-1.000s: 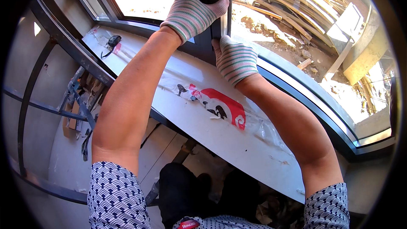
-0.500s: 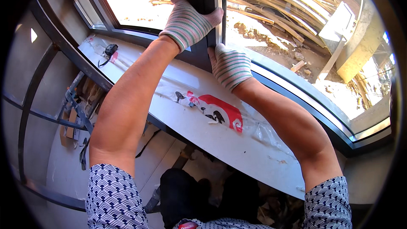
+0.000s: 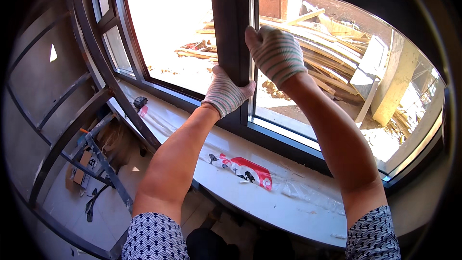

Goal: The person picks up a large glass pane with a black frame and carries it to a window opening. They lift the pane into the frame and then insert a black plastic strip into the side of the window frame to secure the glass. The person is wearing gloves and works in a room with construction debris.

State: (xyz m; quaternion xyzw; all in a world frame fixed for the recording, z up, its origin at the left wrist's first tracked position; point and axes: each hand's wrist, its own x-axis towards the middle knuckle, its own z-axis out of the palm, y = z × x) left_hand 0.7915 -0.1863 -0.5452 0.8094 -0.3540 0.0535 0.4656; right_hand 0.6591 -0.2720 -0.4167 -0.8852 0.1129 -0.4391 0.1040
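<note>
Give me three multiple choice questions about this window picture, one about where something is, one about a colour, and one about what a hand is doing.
1. Where is the red and white sticker?
A. on the windowsill
B. on the glass
C. on the floor

2. What colour is the window post?
A. white
B. dark
C. yellow

3. What is the left hand doing?
A. hanging free
B. gripping the post
C. holding a hammer

Answers: 1 A, it lies on the white windowsill. 2 B, it looks near black. 3 B, gloved fingers wrap its edge.
</note>
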